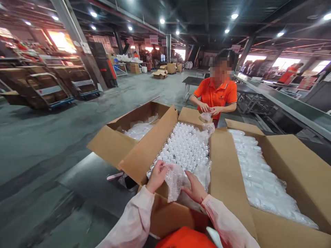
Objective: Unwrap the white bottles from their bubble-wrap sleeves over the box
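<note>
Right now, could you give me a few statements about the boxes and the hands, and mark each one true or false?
1. Both hands, left hand and right hand, grip the bubble wrap sheet. True.
2. The middle carton holds rows of small clear bottles. True.
3. The middle carton's flaps are taped shut. False: they stand open.
4. The co-worker in the orange shirt stands beside the person. False: that co-worker stands across the cartons, facing this way.
5. The right-hand carton holds plastic-wrapped white packs. True.
</note>
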### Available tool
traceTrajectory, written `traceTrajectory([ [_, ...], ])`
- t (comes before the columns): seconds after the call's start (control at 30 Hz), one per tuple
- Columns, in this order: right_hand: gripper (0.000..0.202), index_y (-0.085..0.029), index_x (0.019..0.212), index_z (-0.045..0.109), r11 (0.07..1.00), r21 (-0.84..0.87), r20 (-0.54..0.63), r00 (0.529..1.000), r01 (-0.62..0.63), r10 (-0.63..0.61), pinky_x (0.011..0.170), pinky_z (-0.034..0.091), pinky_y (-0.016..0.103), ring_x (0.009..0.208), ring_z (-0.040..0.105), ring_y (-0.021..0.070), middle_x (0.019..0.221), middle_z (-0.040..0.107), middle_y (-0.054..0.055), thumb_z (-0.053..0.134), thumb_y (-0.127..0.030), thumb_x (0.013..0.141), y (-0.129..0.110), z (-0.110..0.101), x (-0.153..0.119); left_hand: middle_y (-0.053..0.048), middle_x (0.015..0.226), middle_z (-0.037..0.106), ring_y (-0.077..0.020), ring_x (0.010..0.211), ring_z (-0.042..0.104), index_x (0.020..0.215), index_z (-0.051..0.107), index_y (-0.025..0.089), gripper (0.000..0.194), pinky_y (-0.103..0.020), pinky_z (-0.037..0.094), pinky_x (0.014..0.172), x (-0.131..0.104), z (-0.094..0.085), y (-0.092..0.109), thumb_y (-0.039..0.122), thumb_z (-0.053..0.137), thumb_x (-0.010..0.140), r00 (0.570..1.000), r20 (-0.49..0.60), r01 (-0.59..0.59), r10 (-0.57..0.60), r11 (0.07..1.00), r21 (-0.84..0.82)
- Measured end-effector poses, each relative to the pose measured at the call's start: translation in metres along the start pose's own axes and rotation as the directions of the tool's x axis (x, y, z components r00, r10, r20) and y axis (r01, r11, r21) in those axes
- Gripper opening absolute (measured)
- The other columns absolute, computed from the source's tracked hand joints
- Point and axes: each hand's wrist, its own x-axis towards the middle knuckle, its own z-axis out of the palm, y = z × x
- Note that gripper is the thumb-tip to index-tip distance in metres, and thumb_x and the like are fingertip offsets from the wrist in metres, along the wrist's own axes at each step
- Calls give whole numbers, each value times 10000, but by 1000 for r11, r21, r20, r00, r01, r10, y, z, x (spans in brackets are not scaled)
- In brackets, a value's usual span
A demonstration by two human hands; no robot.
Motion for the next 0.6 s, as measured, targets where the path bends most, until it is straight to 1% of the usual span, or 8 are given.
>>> traceTrajectory([
  [0.07, 729, -175, 1319, 466, 964, 240, -27, 992, -115, 125, 1019, 388, 485, 1241, 449, 303, 1370, 472, 154, 697, -466, 692, 10, -2, 11, 43, 686, 593, -112, 622, 567, 796, 426, 207, 248, -218, 427, 583, -4, -2, 11, 363, 611, 743, 998, -7, 46, -55, 903, -428],
  [0.13, 641, -201, 1210, 564, 826, 535, 11, 979, -179, 205, 939, 447, 395, 1108, 548, 247, 1230, 593, 104, 752, -471, 659, 14, -9, 12, 1, 771, 670, -152, 718, 634, 823, 488, 191, 330, -259, 483, 666, -7, -1, 19, 371, 714, 663, 991, 65, 133, -119, 753, -644],
  [0.2, 477, -184, 974, 672, 663, 714, 89, 968, -226, 235, 792, 485, 325, 855, 617, 187, 928, 688, 53, 798, -472, 614, 15, -20, 6, -44, 858, 710, -196, 817, 669, 814, 526, 176, 352, -306, 510, 745, -11, 2, 23, 323, 772, 610, 977, 132, 212, -170, 647, -732],
  [0.27, 397, -177, 802, 685, 565, 782, 134, 956, -264, 262, 644, 470, 274, 652, 587, 133, 708, 659, 6, 804, -496, 598, 14, -31, -5, -68, 907, 725, -224, 869, 682, 782, 535, 170, 342, -333, 518, 781, -13, 6, 24, 283, 793, 587, 964, 158, 255, -212, 589, -766],
  [0.43, 404, -208, 896, 703, 379, 861, 231, 925, -339, 302, 645, 467, 231, 699, 618, 114, 827, 698, 18, 860, -379, 565, 11, -36, -28, -46, 852, 732, -207, 849, 686, 746, 520, 175, 346, -311, 510, 779, -20, 21, 15, 278, 805, 579, 968, 125, 232, -218, 578, -783],
  [0.47, 397, -201, 887, 706, 366, 857, 260, 918, -362, 299, 627, 464, 227, 704, 622, 119, 838, 700, 29, 857, -385, 569, 11, -35, -31, -39, 833, 728, -195, 828, 683, 742, 514, 175, 351, -297, 505, 765, -23, 25, 12, 285, 807, 581, 970, 131, 229, -205, 590, -775],
  [0.53, 398, -188, 846, 701, 417, 834, 247, 920, -362, 305, 608, 469, 242, 737, 635, 151, 853, 701, 55, 824, -468, 592, 12, -39, -35, -37, 835, 712, -173, 805, 671, 781, 523, 175, 369, -280, 495, 754, -26, 30, 5, 328, 803, 595, 972, 174, 237, -161, 631, -739],
  [0.6, 449, -181, 849, 688, 600, 753, 65, 938, -269, 339, 646, 495, 299, 784, 644, 200, 897, 702, 92, 747, -573, 639, 13, -57, -40, -59, 914, 696, -171, 827, 659, 888, 543, 175, 392, -289, 491, 765, -28, 28, -4, 365, 774, 635, 966, 230, 241, -121, 749, -617],
])
